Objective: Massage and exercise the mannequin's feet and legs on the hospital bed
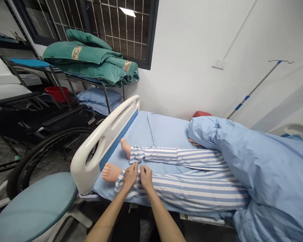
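Both my hands are closed over the nearer leg of a pair of blue-and-white striped trousers, worn by a figure with manikin-like feet lying on the bed. My left hand pinches the cloth close to the cuff, just above the nearer foot. A little way up the leg, my right hand is also closed on the fabric; its fingertips are partly hidden. The farther foot points up from the other trouser leg. A light blue quilt is bunched over the upper body, with a hand showing at its edge.
The white footboard rises left of the feet. Beyond it stand a wheelchair and a round blue-green stool seat. Green folded bedding lies on a rack under the window. An IV pole leans at the right.
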Motion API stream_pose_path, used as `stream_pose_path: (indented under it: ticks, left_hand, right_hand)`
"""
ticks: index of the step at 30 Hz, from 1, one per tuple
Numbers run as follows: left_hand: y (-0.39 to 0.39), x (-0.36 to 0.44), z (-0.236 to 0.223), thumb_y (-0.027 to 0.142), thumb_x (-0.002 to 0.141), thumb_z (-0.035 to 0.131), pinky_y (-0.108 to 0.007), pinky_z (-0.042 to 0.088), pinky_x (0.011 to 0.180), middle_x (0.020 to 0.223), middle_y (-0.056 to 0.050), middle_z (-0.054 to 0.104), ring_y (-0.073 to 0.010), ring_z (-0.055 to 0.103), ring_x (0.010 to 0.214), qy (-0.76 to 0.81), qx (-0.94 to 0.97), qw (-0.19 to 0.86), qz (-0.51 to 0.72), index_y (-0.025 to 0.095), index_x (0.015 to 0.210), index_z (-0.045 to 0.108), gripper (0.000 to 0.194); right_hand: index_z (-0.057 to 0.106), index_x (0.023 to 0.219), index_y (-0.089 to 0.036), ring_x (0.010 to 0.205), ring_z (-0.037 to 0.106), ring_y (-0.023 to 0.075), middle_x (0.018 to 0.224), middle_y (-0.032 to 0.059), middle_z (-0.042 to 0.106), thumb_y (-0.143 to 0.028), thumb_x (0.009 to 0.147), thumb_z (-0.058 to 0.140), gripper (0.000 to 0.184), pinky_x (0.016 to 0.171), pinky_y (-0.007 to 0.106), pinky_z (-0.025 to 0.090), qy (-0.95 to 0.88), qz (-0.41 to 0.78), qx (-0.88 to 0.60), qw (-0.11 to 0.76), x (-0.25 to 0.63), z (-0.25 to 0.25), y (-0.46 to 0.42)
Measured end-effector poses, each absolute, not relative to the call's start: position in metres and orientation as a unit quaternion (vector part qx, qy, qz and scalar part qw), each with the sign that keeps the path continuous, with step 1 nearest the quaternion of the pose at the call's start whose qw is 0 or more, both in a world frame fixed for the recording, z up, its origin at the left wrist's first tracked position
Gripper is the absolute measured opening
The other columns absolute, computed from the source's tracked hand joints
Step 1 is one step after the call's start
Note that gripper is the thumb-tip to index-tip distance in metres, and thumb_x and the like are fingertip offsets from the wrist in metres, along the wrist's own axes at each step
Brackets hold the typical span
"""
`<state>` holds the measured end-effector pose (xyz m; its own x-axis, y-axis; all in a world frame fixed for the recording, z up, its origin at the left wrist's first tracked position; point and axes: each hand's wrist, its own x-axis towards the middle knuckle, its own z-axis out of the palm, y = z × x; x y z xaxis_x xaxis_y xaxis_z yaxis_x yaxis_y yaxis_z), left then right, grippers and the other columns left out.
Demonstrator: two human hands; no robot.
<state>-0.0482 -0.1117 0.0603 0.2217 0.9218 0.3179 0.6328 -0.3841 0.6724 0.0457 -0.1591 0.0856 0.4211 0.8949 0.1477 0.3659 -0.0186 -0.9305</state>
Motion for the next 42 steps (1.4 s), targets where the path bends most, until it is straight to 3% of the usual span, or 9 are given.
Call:
stream_pose_path:
  ticks: [5, 11, 25, 30, 34, 38, 42]
  left_hand:
    - [-0.121, -0.025, 0.081, 0.046, 0.093, 0.031, -0.025, 0.036, 0.058, 0.056, 0.000, 0.050, -0.0147, 0.049, 0.057, 0.526, 0.660, 0.342, 0.414, 0.022, 0.061, 0.041, 0.041]
    - [-0.130, -0.007, 0.088, 0.043, 0.085, 0.041, -0.026, 0.027, 0.059, 0.052, 0.001, 0.045, -0.0132, 0.042, 0.056, 0.542, 0.673, 0.338, 0.373, 0.021, 0.055, 0.040, 0.038]
    - [-0.182, 0.091, 0.102, 0.057, 0.076, 0.044, -0.026, 0.031, 0.054, 0.050, 0.004, 0.034, -0.0117, 0.035, 0.053, 0.469, 0.616, 0.485, 0.407, 0.023, 0.051, 0.034, 0.043]
    - [-0.198, 0.112, 0.106, 0.056, 0.076, 0.047, -0.025, 0.031, 0.053, 0.050, 0.005, 0.032, -0.0105, 0.032, 0.052, 0.468, 0.633, 0.478, 0.389, 0.023, 0.052, 0.032, 0.043]
    - [-0.212, 0.130, 0.109, 0.055, 0.078, 0.045, -0.025, 0.032, 0.054, 0.049, 0.005, 0.033, -0.0112, 0.034, 0.052, 0.446, 0.684, 0.455, 0.354, 0.023, 0.052, 0.032, 0.043]
    - [-0.225, 0.154, 0.109, 0.053, 0.077, 0.045, -0.026, 0.031, 0.055, 0.048, 0.004, 0.032, -0.0116, 0.034, 0.054, 0.453, 0.719, 0.413, 0.327, 0.023, 0.050, 0.031, 0.042]
    - [-0.240, 0.186, 0.108, 0.055, 0.080, 0.044, -0.026, 0.032, 0.056, 0.052, 0.005, 0.033, -0.0115, 0.034, 0.055, 0.421, 0.704, 0.462, 0.337, 0.023, 0.054, 0.032, 0.043]
  right_hand:
    - [0.033, 0.057, -0.024, 0.054, 0.036, 0.0112, 0.053, -0.0052, 0.036, -0.060, 0.090, 0.036, 0.049, 0.054, 0.025, 0.028, -0.447, 0.259, -0.655, 0.552, 0.069, 0.106, -0.165]
    - [0.031, 0.058, -0.024, 0.052, 0.031, 0.0109, 0.051, -0.0060, 0.031, -0.050, 0.094, 0.035, 0.045, 0.055, 0.026, 0.021, -0.489, 0.185, -0.677, 0.518, 0.100, 0.115, -0.195]
    - [0.034, 0.059, -0.024, 0.055, 0.040, 0.0128, 0.054, -0.0039, 0.039, -0.048, 0.094, 0.032, 0.042, 0.056, 0.026, 0.025, -0.450, 0.183, -0.720, 0.495, 0.185, 0.113, -0.233]
    - [0.040, 0.063, -0.023, 0.058, 0.044, 0.0131, 0.057, -0.0035, 0.044, -0.047, 0.097, 0.031, 0.043, 0.059, 0.025, 0.027, -0.460, 0.154, -0.707, 0.514, 0.223, 0.121, -0.254]
    - [0.044, 0.061, -0.023, 0.057, 0.042, 0.0133, 0.054, -0.0025, 0.046, -0.042, 0.096, 0.037, 0.040, 0.058, 0.027, 0.024, -0.441, 0.140, -0.755, 0.465, 0.243, 0.114, -0.276]
    - [0.048, 0.066, -0.023, 0.057, 0.043, 0.0136, 0.057, -0.0021, 0.048, -0.043, 0.099, 0.031, 0.043, 0.060, 0.027, 0.025, -0.440, 0.099, -0.752, 0.481, 0.262, 0.110, -0.295]
    - [0.046, 0.064, -0.023, 0.056, 0.043, 0.0141, 0.056, -0.0016, 0.047, -0.044, 0.098, 0.030, 0.043, 0.059, 0.027, 0.024, -0.418, 0.098, -0.774, 0.465, 0.288, 0.112, -0.316]
